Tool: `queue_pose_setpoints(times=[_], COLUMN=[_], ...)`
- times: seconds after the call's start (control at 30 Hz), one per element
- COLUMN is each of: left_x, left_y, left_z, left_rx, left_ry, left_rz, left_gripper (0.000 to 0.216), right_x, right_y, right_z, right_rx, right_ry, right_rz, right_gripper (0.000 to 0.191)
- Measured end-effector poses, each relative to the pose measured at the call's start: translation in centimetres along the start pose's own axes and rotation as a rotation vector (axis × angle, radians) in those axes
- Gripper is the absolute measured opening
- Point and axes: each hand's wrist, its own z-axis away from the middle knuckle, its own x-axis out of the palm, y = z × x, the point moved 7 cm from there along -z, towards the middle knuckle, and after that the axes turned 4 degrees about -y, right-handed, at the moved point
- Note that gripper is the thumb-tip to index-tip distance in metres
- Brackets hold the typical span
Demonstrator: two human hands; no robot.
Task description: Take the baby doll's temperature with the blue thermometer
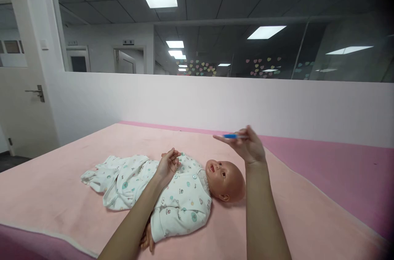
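Note:
A baby doll [181, 200] in white patterned clothes lies on its back, its bare head [226, 180] toward the right. Over the doll's middle is my left hand [168, 165], fingers loosely bent and slightly apart, with nothing seen in them. It is near the doll's far hand; whether it touches the clothes I cannot tell. My right hand [248, 145] is raised above the doll's head, pinching a slim blue thermometer-like stick [230, 136] with a paler end. The stick lies about level, with one finger stretched out along it. Motion blurs its details.
A peach-pink blanket [61, 186] covers much of a padded pink surface [332, 178]. Behind it stands a low white wall [215, 102] with a window above. A door [27, 87] with a metal handle is at the left.

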Motion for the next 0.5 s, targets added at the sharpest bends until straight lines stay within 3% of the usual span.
queue_pose_setpoints(times=[0.1, 0.2, 0.23, 0.33, 0.37, 0.43, 0.5], left_x=[0.4, 1.5, 2.0, 3.7, 4.3, 5.1, 5.3], left_y=[-0.1, -0.2, -0.4, -1.0, -1.1, -1.3, -1.5], left_z=[0.1, 0.4, 0.6, 1.5, 1.8, 2.4, 2.6], left_rx=[0.031, 0.088, 0.100, 0.169, 0.211, 0.301, 0.352], left_ry=[-0.054, -0.153, -0.198, -0.335, -0.379, -0.445, -0.466], left_rz=[-0.110, -0.396, -0.542, -0.995, -1.123, -1.314, -1.435], left_gripper=[0.018, 0.022, 0.022, 0.022, 0.020, 0.018, 0.019], right_x=[-1.2, -1.0, -0.1, 4.8, 6.5, 8.3, 8.7], right_y=[-1.2, -6.6, -8.9, -14.3, -14.8, -14.4, -11.6], right_z=[0.0, 1.1, 1.9, 6.1, 7.8, 11.1, 14.0], right_rx=[-0.024, -0.159, -0.224, -0.338, -0.314, -0.245, -0.069], right_ry=[0.129, 0.164, 0.097, -0.296, -0.424, -0.461, -0.433], right_rz=[0.205, 0.187, 0.176, 0.311, 0.429, 0.611, 0.708], right_gripper=[0.053, 0.045, 0.042, 0.030, 0.023, 0.017, 0.016])
